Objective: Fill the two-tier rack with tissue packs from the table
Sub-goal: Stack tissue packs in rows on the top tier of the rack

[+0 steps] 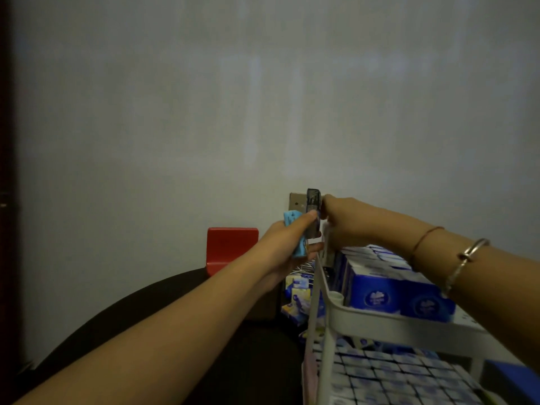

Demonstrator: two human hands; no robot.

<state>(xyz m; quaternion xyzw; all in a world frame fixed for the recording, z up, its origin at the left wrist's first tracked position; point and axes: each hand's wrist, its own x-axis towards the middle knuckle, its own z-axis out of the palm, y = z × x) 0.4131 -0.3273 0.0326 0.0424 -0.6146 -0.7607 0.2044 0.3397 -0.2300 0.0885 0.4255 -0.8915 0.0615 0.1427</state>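
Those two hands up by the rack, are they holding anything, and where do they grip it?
The left hand grips a light blue tissue pack around its middle. The right hand is at a dark pack; its fingers are hidden, so its hold cannot be told.

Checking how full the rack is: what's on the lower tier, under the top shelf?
Rows of small blue-and-white tissue packs cover the visible part of the lower tier. The top shelf and its packs hide the far end.

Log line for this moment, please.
left hand: holds light blue tissue pack | right hand: at rack far end, grip unclear | both tiers: packs present
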